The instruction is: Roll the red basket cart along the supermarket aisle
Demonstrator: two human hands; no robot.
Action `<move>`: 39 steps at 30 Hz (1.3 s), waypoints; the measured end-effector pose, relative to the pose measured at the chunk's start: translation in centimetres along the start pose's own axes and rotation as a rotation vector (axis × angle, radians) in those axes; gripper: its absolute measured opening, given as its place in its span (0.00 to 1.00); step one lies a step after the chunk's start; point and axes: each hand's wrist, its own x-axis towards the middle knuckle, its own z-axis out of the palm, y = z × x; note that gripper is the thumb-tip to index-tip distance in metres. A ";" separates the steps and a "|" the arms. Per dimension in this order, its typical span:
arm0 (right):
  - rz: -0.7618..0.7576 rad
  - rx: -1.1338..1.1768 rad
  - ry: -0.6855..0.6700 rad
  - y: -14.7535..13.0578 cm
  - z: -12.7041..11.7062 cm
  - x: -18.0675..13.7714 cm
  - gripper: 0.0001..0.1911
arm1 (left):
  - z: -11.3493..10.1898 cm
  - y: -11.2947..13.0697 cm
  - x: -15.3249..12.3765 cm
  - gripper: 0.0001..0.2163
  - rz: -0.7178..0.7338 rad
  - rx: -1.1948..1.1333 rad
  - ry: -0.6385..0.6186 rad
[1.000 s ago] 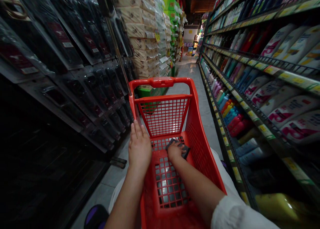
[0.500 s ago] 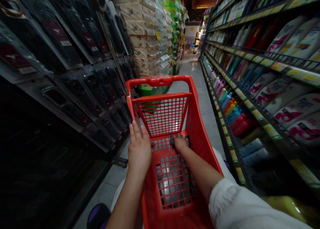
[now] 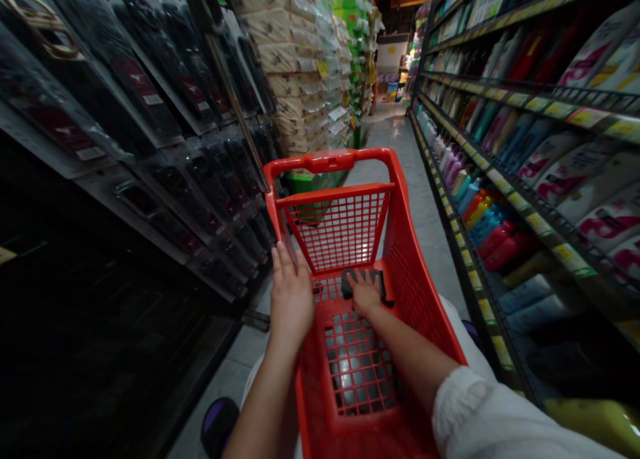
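Observation:
A red plastic shopping basket (image 3: 429,299) with grid panels and a pull handle stands before me on the floor. My left hand (image 3: 291,299) rests on its left rim, fingers straight and close together, the thumb hidden. Down inside, my right hand (image 3: 365,292) presses a dark grey cloth (image 3: 351,285) against the basket's bottom. Its fingers are spread over the cloth, and part of the cloth sticks out to the right of the hand.
Packaged belts (image 3: 165,79) hang on a rack close at the left. Beyond them rise stacked tissue packs (image 3: 295,79) and green boxes (image 3: 347,19). Shelves of bottles (image 3: 493,239) line the right. A tiled aisle (image 3: 385,139) runs ahead. A dark purple shoe (image 3: 218,422) shows below left.
The view has shifted slightly, so everything sits further right. My right hand's fingers have spread out over the cloth, and more of the cloth shows. My left hand stays on the rim.

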 end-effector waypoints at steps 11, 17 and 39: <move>-0.674 -0.008 -0.120 1.3 -0.6 -1.1 0.38 | 0.0 -0.6 0.0 0.27 0.017 -0.043 -0.039; -0.221 0.071 -0.093 -2.3 -0.2 0.0 0.37 | 0.1 -0.1 0.1 0.26 0.009 -0.015 -0.023; -0.006 -0.087 -0.244 -0.8 -3.6 -1.8 0.31 | 1.5 -1.7 -3.3 0.32 0.028 -0.311 0.067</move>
